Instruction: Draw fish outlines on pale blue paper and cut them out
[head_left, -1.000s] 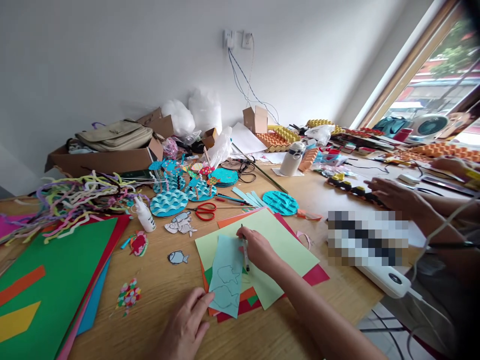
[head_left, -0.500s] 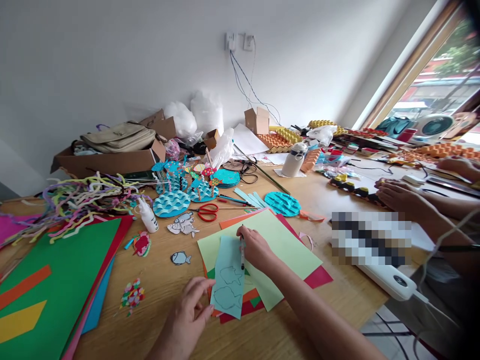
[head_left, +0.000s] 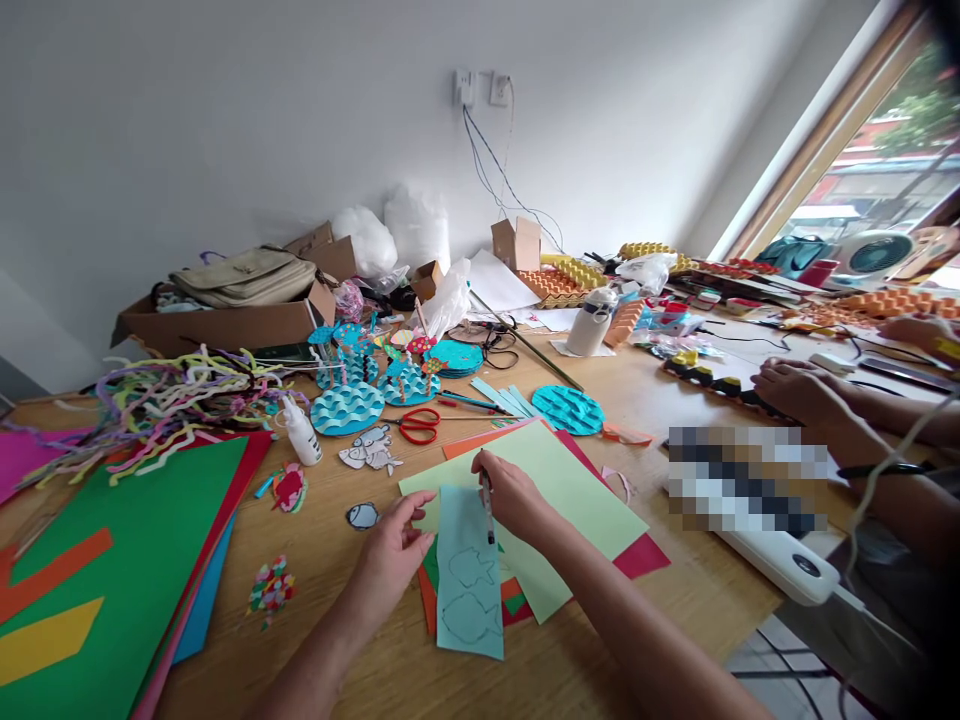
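Note:
A light blue paper strip [head_left: 469, 520] with two fish outlines drawn on it lies over pale green sheets [head_left: 577, 490]. My right hand [head_left: 514, 497] is closed around a pen [head_left: 488, 510] above the strip's upper right part. Beside the strip's left edge is my left hand [head_left: 397, 540], its fingers apart and holding nothing. Behind that hand, a small cut-out fish [head_left: 362, 516] is partly covered. Farther back lie more paper fish [head_left: 370, 449] and red-handled scissors [head_left: 418, 426].
A glue bottle [head_left: 301, 432] stands left of the scissors. Green sheets [head_left: 150, 540] and pipe cleaners [head_left: 187, 400] spread leftward. At right are a white power strip [head_left: 780, 560] and another person's hands [head_left: 799, 390]. Wavy blue discs [head_left: 347, 408] sit farther back.
The blue strip has shifted toward me. My left hand has moved up from its lower left edge, onto a spot beside its upper part. The pen stays in my right hand.

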